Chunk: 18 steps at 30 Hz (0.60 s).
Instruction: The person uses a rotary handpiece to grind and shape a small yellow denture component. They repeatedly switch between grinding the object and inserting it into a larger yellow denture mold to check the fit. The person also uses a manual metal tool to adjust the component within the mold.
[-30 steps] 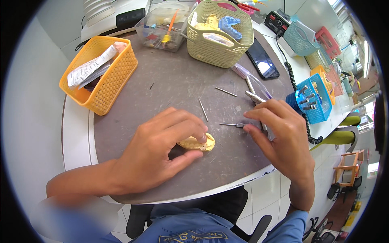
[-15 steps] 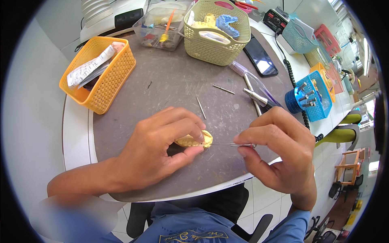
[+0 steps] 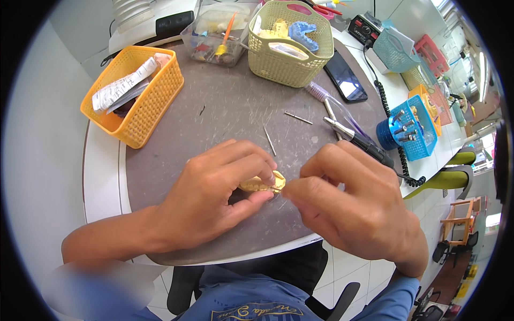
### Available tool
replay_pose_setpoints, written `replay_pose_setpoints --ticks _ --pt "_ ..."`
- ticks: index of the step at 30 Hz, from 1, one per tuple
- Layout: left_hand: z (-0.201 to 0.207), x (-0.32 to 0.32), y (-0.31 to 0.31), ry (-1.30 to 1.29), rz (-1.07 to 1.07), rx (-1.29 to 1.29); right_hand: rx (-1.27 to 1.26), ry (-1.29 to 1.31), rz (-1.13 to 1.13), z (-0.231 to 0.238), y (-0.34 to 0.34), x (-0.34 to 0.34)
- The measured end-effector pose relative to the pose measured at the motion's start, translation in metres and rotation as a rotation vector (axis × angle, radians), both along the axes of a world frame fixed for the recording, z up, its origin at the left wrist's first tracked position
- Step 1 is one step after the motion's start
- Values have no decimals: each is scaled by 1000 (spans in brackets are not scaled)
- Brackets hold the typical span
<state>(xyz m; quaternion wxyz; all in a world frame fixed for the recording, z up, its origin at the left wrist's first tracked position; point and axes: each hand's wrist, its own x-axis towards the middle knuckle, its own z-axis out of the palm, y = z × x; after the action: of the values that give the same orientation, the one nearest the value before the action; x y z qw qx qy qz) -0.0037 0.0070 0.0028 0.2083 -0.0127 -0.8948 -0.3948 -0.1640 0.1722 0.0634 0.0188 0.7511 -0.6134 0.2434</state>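
Observation:
My left hand (image 3: pixel 214 187) grips a yellow plaster dental cast (image 3: pixel 279 181) between thumb and fingers, low over the grey work mat. Part of the cast, with its row of teeth, shows beyond my fingertips; the rest is covered by the hand. My right hand (image 3: pixel 353 200) is closed in a pinch right beside the cast's right end. A thin metal instrument sits in that pinch, almost wholly hidden by the fingers now. Two slim metal burs lie on the mat beyond my hands, one bur (image 3: pixel 270 141) nearer and another bur (image 3: pixel 298 117) farther right.
A handpiece (image 3: pixel 356 140) with a coiled cord lies at the right, near a blue bur holder (image 3: pixel 388 134). At the back stand an orange basket (image 3: pixel 155 99), a clear plastic box (image 3: pixel 198 51) and a green basket (image 3: pixel 278 67) of casts. A phone (image 3: pixel 345 77) lies behind the handpiece.
My right hand has moved left and turned, bringing the thin metal instrument up to the cast, and its fingers now hide most of it. The left hand keeps its grip on the cast.

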Motion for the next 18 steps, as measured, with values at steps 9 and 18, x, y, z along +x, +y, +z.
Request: replay_pose_setpoints --ticks 9,18 --pt "5 2 2 -21 26 -10 103 209 36 19 -17 5" --pt "1 3 1 -2 17 20 153 308 130 25 -15 5"
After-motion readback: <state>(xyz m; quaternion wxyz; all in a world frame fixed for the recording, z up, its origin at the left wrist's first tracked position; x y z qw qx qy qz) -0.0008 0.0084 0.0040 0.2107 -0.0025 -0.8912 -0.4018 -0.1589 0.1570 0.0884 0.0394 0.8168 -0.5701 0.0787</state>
